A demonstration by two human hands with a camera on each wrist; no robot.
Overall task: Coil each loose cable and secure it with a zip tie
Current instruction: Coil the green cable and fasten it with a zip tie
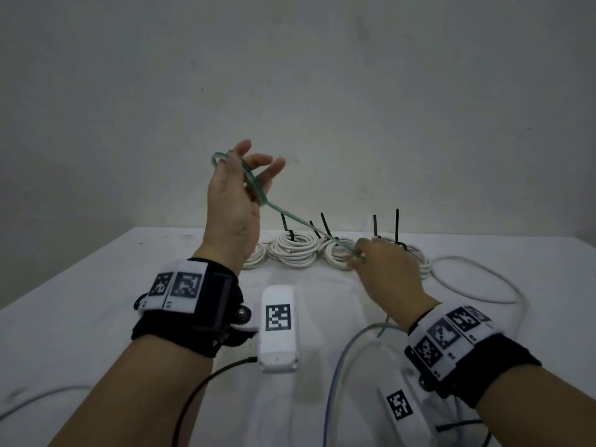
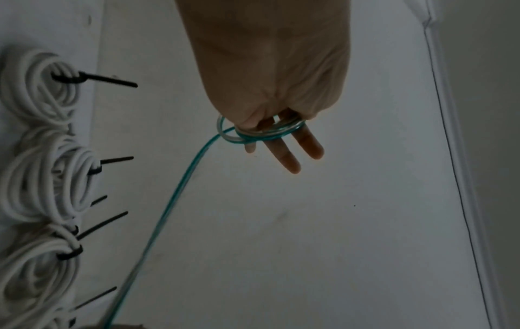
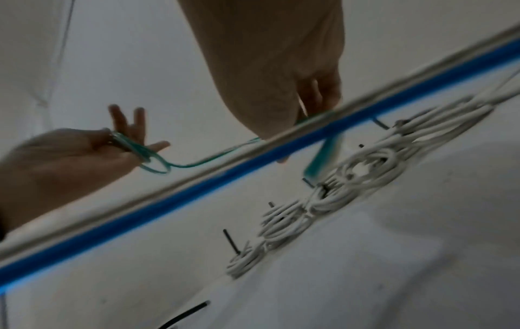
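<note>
My left hand (image 1: 258,162) is raised above the table, fingers (image 2: 284,155) held straight, with a thin green see-through cable (image 1: 290,217) wound in a few loops (image 2: 261,135) round them. From the loops the cable runs down and right to my right hand (image 1: 359,254), which pinches it between thumb and fingers just above the white coils. Its loose tail (image 1: 383,327) hangs below that wrist. The right wrist view shows the looped hand (image 3: 126,142) and the cable stretched (image 3: 214,160) between both hands.
Several white cable coils (image 1: 295,250) bound with black zip ties (image 1: 397,227) line the table's far edge (image 2: 36,178) (image 3: 365,164). A loose white cable (image 1: 477,275) curves at the right. A blue-white cable (image 1: 335,366) and a black cable (image 1: 193,391) lie near me.
</note>
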